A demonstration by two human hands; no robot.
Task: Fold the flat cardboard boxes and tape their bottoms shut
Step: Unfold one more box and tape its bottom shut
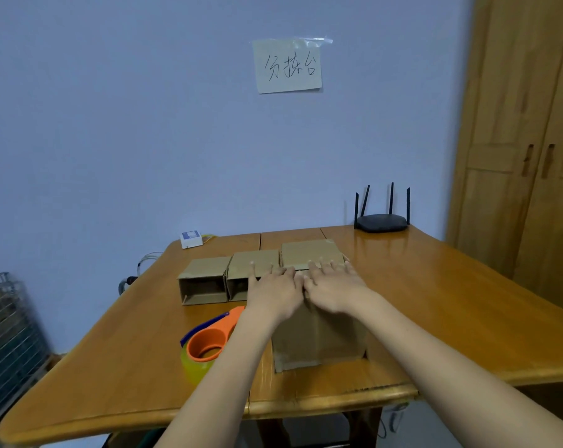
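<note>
- The cardboard box (319,337) stands just right of the orange tape dispenser (209,341).
- Left hand (273,289) and right hand (333,286) press flat, fingers spread, on its top flaps.
- It looks light and springy; best held down along the flap seam.

The table (435,302) is glossy honey-orange wood, and the 3 cardboard boxes (312,253) on it are plain brown. Near its front edge the tape dispenser (209,337) is orange with a blue blade guard over a yellowish clear roll; at its far right corner the router (382,221) is black.
</note>
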